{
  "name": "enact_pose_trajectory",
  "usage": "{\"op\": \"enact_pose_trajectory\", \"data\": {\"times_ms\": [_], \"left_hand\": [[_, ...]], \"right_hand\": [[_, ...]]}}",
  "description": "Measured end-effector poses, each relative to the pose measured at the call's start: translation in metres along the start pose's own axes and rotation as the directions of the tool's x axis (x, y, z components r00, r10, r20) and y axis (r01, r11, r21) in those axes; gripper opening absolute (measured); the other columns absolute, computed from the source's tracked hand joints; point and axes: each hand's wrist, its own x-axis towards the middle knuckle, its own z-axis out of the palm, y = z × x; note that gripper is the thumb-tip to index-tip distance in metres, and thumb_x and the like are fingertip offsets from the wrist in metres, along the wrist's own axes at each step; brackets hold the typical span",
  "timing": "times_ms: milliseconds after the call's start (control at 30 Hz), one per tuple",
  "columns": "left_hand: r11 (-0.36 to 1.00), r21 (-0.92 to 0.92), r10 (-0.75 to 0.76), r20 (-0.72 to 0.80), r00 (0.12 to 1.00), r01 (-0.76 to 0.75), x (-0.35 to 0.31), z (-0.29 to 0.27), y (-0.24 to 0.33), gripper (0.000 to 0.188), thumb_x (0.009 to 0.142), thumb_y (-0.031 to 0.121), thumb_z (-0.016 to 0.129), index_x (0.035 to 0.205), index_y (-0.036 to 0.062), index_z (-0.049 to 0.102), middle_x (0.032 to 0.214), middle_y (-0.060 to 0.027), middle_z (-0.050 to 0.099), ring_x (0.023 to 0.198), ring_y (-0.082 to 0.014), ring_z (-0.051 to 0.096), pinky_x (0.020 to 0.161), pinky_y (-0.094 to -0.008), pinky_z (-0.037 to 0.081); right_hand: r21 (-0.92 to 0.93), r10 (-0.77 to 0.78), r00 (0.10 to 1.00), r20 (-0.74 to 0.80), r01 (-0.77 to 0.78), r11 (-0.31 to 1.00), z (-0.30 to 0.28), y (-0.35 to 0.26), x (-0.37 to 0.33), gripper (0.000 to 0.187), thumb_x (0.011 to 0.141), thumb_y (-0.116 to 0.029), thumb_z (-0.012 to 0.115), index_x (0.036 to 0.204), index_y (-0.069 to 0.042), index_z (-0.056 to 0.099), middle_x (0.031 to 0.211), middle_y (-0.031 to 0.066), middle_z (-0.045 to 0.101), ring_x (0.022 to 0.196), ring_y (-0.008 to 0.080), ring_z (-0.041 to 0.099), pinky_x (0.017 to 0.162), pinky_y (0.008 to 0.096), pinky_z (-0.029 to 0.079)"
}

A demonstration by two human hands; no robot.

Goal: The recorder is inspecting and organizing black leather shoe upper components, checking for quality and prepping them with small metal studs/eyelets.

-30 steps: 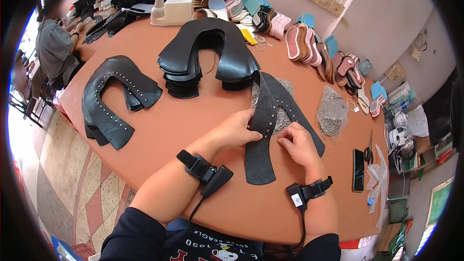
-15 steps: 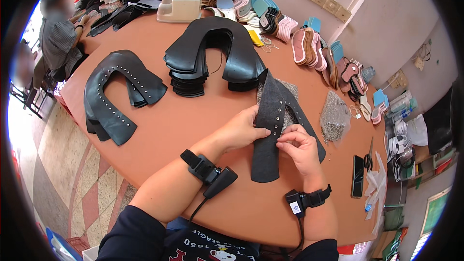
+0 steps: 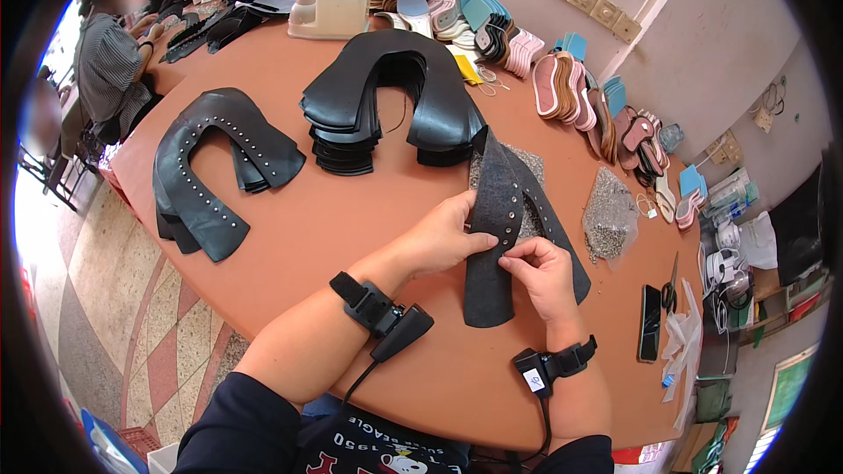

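A curved black leather piece (image 3: pixel 488 291), dark underside showing and a row of small metal studs along its inner edge, is held up over the table. My left hand (image 3: pixel 443 235) grips its left side, thumb on the face beside the studs, fingers behind. At the inner edge, just below the lowest visible stud, my right hand (image 3: pixel 543 276) is closed in a pinch; anything tiny between the fingertips is hidden. A heap of small silver studs (image 3: pixel 532 167) lies behind the piece, partly covered by it.
Left are studded black leather pieces (image 3: pixel 200 145); beyond, a tall stack of plain ones (image 3: pixel 399 46). A clear bag of studs (image 3: pixel 609 211), a phone (image 3: pixel 649 323) and scissors (image 3: pixel 670 291) lie right. Shoe insoles (image 3: pixel 562 88) line the wall side. Another person (image 3: pixel 112 61) sits far left.
The leather piece has shifted and tilted slightly in my left hand. My right fingertips have moved a little down and left along its inner edge. The person far left has raised their head.
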Motion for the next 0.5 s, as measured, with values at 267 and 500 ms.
{"op": "enact_pose_trajectory", "data": {"times_ms": [267, 500], "left_hand": [[0.998, 0.030, 0.053, 0.034, 0.998, -0.054, -0.001, 0.001, 0.001, 0.042, 0.078, -0.009, 0.060, 0.117, -0.0026, 0.046, 0.108, -0.0086, 0.060, 0.101, -0.0147, 0.057, 0.089, -0.0299, 0.047], [0.995, 0.085, 0.050, 0.069, 0.996, -0.055, -0.001, 0.007, 0.006, 0.040, 0.078, -0.012, 0.057, 0.116, -0.0008, 0.049, 0.109, -0.0068, 0.060, 0.101, -0.0139, 0.057, 0.090, -0.0299, 0.047]], "right_hand": [[0.238, 0.142, 0.989, -0.053, -0.125, 0.963, 0.009, -0.011, 0.002, 0.014, 0.078, 0.000, 0.069, 0.073, -0.004, 0.057, 0.069, -0.0026, 0.056, 0.063, 0.0036, 0.052, 0.057, 0.0161, 0.043], [0.073, 0.162, 0.987, 0.012, -0.162, 0.984, 0.000, -0.005, 0.004, 0.016, 0.078, 0.000, 0.068, 0.070, -0.005, 0.054, 0.065, -0.0042, 0.054, 0.058, 0.0033, 0.049, 0.052, 0.0169, 0.039]]}}
